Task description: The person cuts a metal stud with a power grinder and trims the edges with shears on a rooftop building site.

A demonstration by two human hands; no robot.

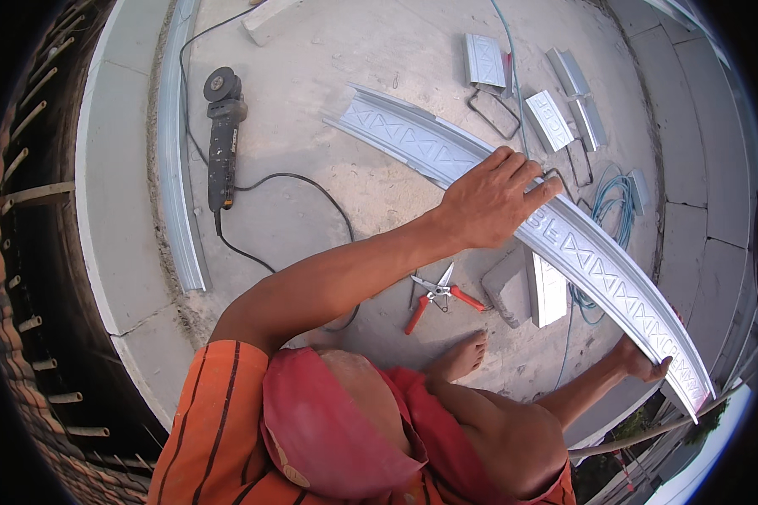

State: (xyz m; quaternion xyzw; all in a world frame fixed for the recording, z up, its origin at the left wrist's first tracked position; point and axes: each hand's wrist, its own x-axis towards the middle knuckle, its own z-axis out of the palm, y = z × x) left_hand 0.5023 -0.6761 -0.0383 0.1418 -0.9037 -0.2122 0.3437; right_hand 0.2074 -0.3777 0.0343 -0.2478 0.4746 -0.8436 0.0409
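Observation:
A long galvanized metal channel [446, 151] with an embossed zigzag pattern slants from the upper middle down to the lower right. My left hand [493, 198] grips it near the middle from above, fingers wrapped over its far edge. Near the channel's lower right end, my right hand [644, 362] holds its near edge from beneath, with some fingers hidden behind the metal. Below my left hand, red-handled tin snips [435, 296] lie on the concrete floor with their blades apart. Close by are a grey block [507, 286] and a short metal channel piece [547, 290].
An angle grinder [223, 143] lies at the left with its black cord on the floor. Another long channel [177, 168] runs along the left curb. Short channel pieces [549, 120] and a coiled blue hose [613, 206] are at the right. My bare foot [461, 358] rests beside the snips.

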